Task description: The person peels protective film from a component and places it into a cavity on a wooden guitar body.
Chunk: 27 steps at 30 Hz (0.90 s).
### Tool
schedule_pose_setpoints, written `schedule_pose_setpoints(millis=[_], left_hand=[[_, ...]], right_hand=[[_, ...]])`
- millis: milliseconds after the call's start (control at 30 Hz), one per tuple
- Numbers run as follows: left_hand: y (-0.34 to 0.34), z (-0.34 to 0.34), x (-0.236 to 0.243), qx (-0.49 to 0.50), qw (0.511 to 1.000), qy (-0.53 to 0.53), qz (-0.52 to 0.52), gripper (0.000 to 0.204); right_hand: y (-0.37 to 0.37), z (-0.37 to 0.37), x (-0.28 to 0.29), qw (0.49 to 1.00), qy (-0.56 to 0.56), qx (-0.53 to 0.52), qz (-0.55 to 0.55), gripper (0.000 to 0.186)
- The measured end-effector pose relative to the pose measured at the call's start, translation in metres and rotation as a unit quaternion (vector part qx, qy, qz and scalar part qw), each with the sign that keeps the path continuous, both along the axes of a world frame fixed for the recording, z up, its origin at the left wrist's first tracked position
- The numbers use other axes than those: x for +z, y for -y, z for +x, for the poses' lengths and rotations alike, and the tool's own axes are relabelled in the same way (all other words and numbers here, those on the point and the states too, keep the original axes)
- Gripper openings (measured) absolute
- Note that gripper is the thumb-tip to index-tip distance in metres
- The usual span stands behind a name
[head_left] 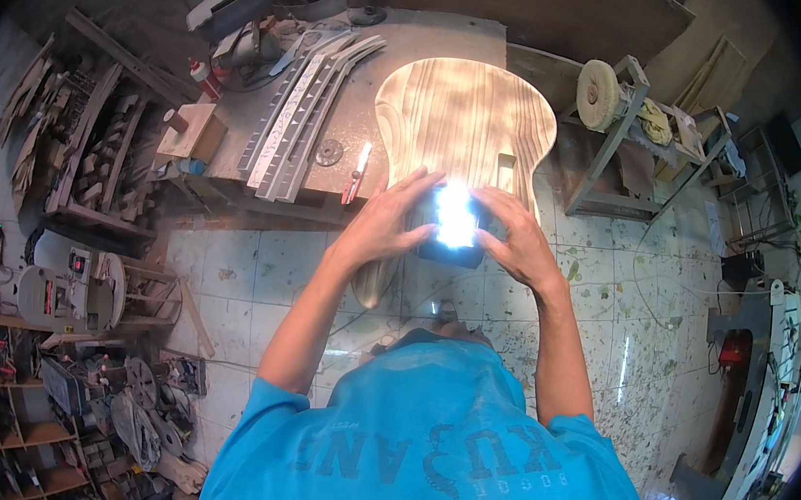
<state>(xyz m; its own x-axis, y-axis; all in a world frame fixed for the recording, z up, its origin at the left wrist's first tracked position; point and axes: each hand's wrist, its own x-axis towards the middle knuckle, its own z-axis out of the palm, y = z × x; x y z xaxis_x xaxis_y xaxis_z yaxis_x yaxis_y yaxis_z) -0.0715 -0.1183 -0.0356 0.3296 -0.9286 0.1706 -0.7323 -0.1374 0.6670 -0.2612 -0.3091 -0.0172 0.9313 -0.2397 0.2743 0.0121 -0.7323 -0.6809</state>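
My left hand (386, 217) and my right hand (522, 240) close in from both sides on a dark, flat device (449, 253) with a glaring bright face. Fingers lie along its far edge and thumbs at its near sides; the glare hides what the face shows. Just beyond and below it, a pale wooden guitar body (464, 110) with brown streaked grain lies at the workbench's (428, 33) front edge. A rectangular cavity is cut into the body, and one horn sticks out toward me past the bench. Left of the body lies a red-handled tool (353, 184).
Several long slotted wooden strips (303, 108) lie on the bench's left, beside a dark round disc (330, 153). A red bottle (204, 78) stands farther left. A metal frame with a buffing wheel (598, 95) is at the right. Cluttered shelves (30, 431) line the lower left.
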Motion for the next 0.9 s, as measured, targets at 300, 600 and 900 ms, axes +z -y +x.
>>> schedule_pose_setpoints(millis=[300,600,900], left_hand=[[0.0003,-0.0042,0.0051,0.023,0.999,-0.031,0.022,0.082],[-0.0007,-0.0033,0.004,0.028,0.998,-0.052,0.018,0.076],[-0.0002,-0.0003,-0.0027,0.022,0.998,-0.049,0.019,0.077]], right_hand=[[0.0002,0.0023,-0.0022,1.0,0.007,-0.01,0.01,0.054],[0.0006,0.0018,-0.0027,1.0,0.005,-0.013,0.014,0.052],[-0.0005,0.0021,-0.0001,1.0,0.003,-0.016,0.011,0.051]])
